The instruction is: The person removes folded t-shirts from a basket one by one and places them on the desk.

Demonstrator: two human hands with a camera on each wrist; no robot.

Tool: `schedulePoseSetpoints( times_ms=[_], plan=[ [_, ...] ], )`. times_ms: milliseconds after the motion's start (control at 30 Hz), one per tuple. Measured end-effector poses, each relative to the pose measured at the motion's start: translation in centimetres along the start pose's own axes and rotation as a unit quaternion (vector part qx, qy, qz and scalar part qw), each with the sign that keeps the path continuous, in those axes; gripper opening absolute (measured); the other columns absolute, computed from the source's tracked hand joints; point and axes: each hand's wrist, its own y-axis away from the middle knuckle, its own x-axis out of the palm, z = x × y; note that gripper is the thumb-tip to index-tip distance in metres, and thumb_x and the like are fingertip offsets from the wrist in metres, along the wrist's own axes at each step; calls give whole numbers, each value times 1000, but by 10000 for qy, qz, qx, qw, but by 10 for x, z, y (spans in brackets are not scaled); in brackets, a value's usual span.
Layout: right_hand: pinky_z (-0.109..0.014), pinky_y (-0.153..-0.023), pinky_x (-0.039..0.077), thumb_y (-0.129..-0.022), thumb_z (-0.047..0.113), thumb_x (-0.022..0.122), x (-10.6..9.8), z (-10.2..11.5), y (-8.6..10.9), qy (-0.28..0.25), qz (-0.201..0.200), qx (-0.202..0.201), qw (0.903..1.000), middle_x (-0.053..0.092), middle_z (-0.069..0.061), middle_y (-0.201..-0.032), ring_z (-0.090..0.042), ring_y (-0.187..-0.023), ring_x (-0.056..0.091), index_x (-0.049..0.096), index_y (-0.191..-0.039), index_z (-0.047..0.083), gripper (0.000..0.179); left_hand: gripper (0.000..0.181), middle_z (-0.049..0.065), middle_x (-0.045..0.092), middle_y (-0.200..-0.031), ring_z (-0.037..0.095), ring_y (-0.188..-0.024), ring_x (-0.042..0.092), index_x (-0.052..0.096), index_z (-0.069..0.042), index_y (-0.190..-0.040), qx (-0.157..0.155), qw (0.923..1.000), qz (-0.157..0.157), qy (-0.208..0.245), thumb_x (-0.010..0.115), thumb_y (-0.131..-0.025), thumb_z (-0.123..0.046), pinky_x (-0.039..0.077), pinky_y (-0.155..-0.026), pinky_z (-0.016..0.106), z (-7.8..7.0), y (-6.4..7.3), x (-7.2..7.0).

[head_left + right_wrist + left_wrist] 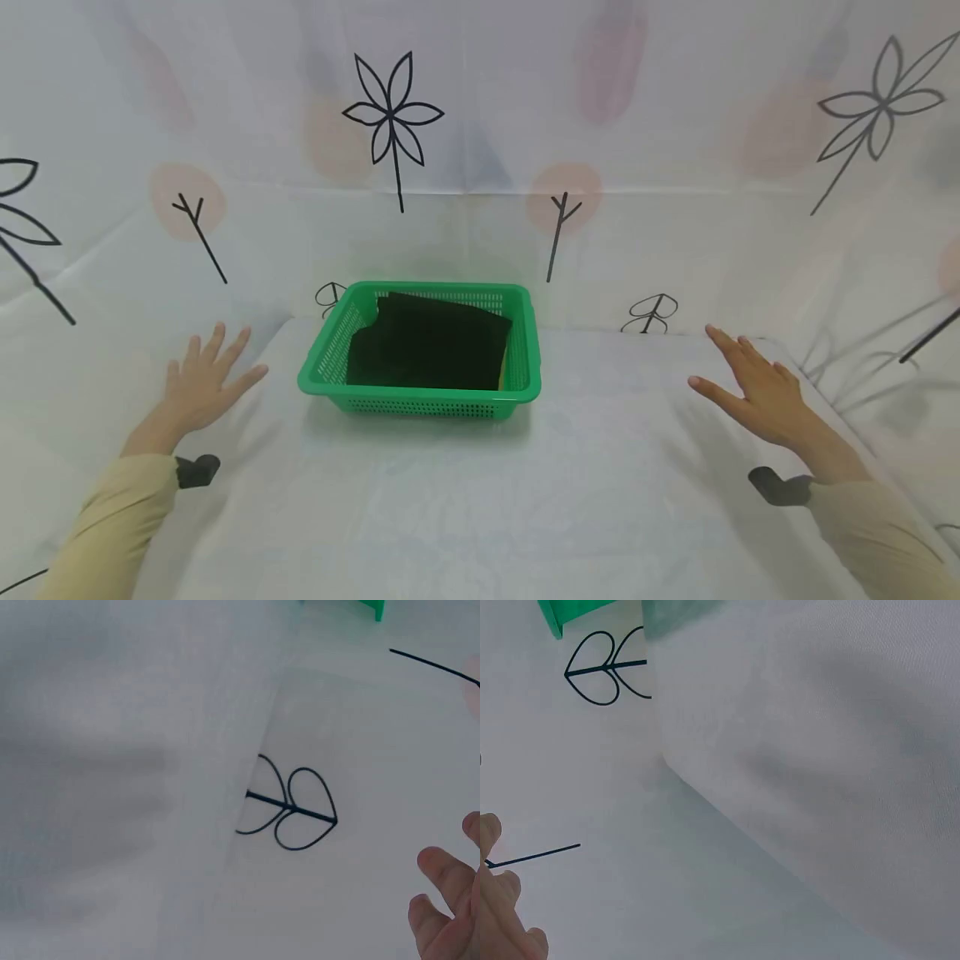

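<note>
A green plastic basket (420, 404) with perforated sides stands toward the back of the white table. In it lies a flat black piece (431, 346), perhaps cloth-like, with a notched upper left corner and a thin yellowish edge at its right. To the left of the basket, my left hand (198, 387) is held with fingers spread, holding nothing. Farther off on the right, my right hand (761, 396) is likewise stretched out, thumb apart from the fingers. Only fingertips of each hand show in its wrist view, with a corner of the basket at the top.
A white surface (450, 500) spreads in front of the basket. Behind it hangs a pale curtain (480, 108) printed with line-drawn flowers and pinkish spots. Dark straps with a small device (198, 471) sit at the wrists, below light yellow sleeves (112, 525).
</note>
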Motion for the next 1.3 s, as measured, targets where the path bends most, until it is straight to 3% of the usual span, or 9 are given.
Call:
schedulePoseSetpoints(
  times_ms=[133,300,433,867,933,1000,1167,1200,1300],
  plan=[
    [-78,-94,9,-98,38,53,-4,7,-4,-226,-108,-87,9996,18,-30,-153,-48,-141,8,5,-157,16,80,81,35,0,-153,63,-132,-4,4,-8,-155,58,9997,-154,182,37,-99,-55,-1,-96,79,-1,2,-1],
    [-75,-95,18,-99,33,54,-10,20,-4,-909,-105,-136,9957,16,-24,-156,-50,-139,14,6,-158,21,77,79,35,1,-153,61,-134,-3,6,-6,-155,137,9984,-347,418,39,-100,-51,-1,-97,78,-5,4,-3],
    [-72,-93,25,-99,31,55,-12,32,-5,-1209,-203,-129,9924,25,-21,-154,-52,-134,24,8,-157,26,75,75,36,5,-152,62,-133,0,9,-6,-155,286,9968,-527,528,40,-101,-48,3,-96,79,-11,3,-6],
    [-64,-99,29,-100,26,53,-9,64,-15,-1855,-678,-235,9800,41,-21,-145,-45,-130,36,18,-156,21,66,67,37,5,-152,56,-137,2,9,-2,-154,508,9849,-672,1512,36,-104,-37,-1,-103,71,-30,3,-17],
    [-58,-101,32,-101,25,52,-8,68,-16,-1913,-747,-250,9784,42,-21,-144,-43,-129,37,19,-156,21,65,66,35,6,-153,54,-138,2,8,-3,-155,536,9834,-683,1592,35,-105,-36,0,-103,71,-33,2,-17],
    [-40,-103,34,-101,25,52,-8,73,-17,-2023,-815,-262,9756,44,-19,-144,-41,-130,38,21,-156,22,63,65,34,9,-153,53,-138,4,9,-3,-155,578,9818,-726,1660,35,-105,-36,2,-104,71,-36,1,-18],
    [-8,-88,32,-101,23,53,-9,85,-19,-2367,-885,-269,9672,44,-19,-143,-38,-129,40,23,-155,22,62,64,34,13,-152,54,-137,10,10,-1,-154,576,9777,-786,1858,33,-106,-35,9,-105,69,-47,0,-22],
    [-9,-88,33,-101,23,53,-9,88,-19,-2417,-884,-245,9660,44,-19,-143,-38,-129,41,23,-155,22,62,63,35,13,-152,54,-137,11,9,-1,-154,543,9769,-764,1922,32,-106,-35,10,-105,69,-49,1,-24],
    [-31,-97,41,-101,24,53,-10,95,-20,-2591,-813,-173,9623,44,-18,-144,-39,-129,41,23,-155,24,62,62,36,14,-150,58,-132,18,8,-3,-155,327,9752,-651,2088,29,-106,-36,16,-100,73,-54,2,-29]
  ],
)
